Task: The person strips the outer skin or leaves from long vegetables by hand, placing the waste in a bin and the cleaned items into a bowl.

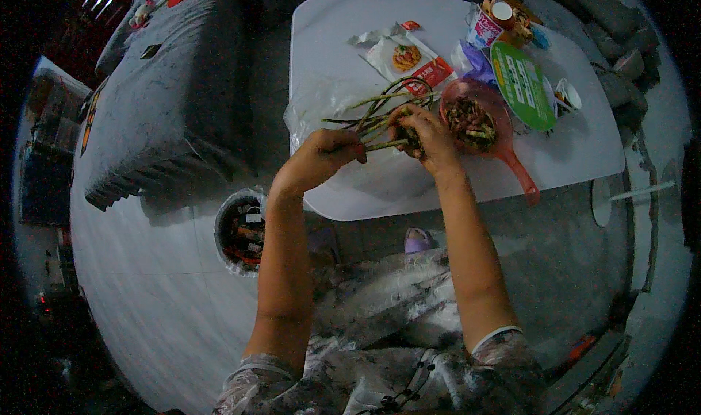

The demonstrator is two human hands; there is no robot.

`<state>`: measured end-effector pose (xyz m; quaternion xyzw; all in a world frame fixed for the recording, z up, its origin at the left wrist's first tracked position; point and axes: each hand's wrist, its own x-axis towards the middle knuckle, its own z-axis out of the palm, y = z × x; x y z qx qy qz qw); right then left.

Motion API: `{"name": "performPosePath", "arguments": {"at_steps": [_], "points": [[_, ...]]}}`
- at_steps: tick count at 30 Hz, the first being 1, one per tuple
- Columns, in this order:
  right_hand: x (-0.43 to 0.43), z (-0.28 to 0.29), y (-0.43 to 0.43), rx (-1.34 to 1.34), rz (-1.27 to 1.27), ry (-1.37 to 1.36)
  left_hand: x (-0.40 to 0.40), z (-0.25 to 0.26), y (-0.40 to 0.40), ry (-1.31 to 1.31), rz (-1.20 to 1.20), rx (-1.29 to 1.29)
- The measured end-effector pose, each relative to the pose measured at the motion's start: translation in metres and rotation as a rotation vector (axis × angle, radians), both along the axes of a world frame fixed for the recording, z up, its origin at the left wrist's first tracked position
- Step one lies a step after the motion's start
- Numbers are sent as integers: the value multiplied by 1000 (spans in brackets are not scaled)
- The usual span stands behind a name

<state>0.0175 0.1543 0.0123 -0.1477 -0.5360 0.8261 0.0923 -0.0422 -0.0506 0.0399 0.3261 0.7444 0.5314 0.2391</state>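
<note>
My left hand (337,149) pinches the end of a thin green stem (383,145) over the near left part of a white table (328,32). Around the other end of it my right hand (419,133) is curled, with short stem pieces in its fingers. Several long, dark green stalks (378,105) lie just beyond both hands, partly on a clear plastic bag (323,100). To the right of my right hand is a pink plastic strainer or basket with a handle (517,166), holding cut brown and green pieces (468,120).
Beyond the stalks lies a white and red food packet (405,59). A green oval lid (523,86), purple packaging (476,62) and a printed paper cup (484,29) crowd the table's right side. A lined bin (219,234) stands on the floor at left, near a cloth-covered sofa (148,114).
</note>
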Motion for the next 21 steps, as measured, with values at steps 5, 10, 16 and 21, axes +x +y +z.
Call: {"name": "performPosePath", "arguments": {"at_steps": [5,10,16,21], "points": [[8,17,9,290,553,-197,-1,-7,9,82,-43,-185],[6,12,7,662,572,-73,0,-6,17,173,103,-223],[1,2,-2,1105,252,102,6,-5,24,171,163,-144],[-3,-6,-20,1319,-49,23,11,-10,30,319,213,-52]]}}
